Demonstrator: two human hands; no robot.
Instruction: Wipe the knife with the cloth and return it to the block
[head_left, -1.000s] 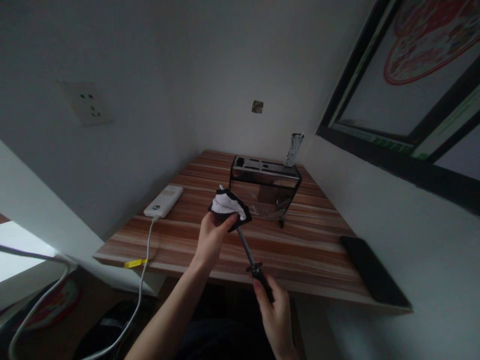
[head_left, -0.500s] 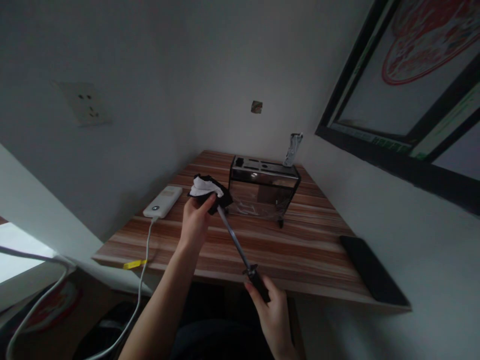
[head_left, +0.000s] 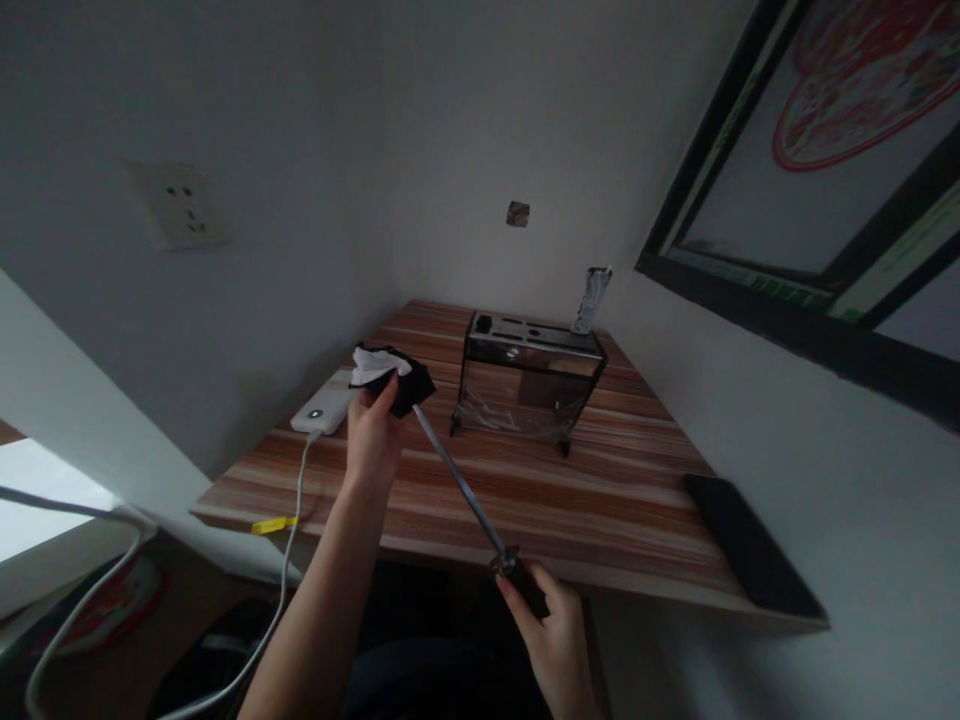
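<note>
My right hand [head_left: 551, 635] grips the black handle of a long steel sharpening rod [head_left: 459, 484], which slants up and to the left over the wooden table [head_left: 600, 500]. Around the rod's far tip my left hand [head_left: 373, 435] pinches a crumpled black and white cloth [head_left: 386, 374]. Behind the rod stands a shiny metal knife holder [head_left: 529, 385] with slots in its top.
A white power bank [head_left: 324, 409] lies at the table's left edge, its cable [head_left: 289, 560] hanging off the front. A black phone [head_left: 750, 550] lies at the right edge by the wall. A silvery packet [head_left: 591, 298] leans in the back corner. A wall socket [head_left: 178, 205] is on the left wall.
My left hand has slid the cloth up along the rod from its middle to the tip, moving left and away. The right hand has held the handle nearly still.
</note>
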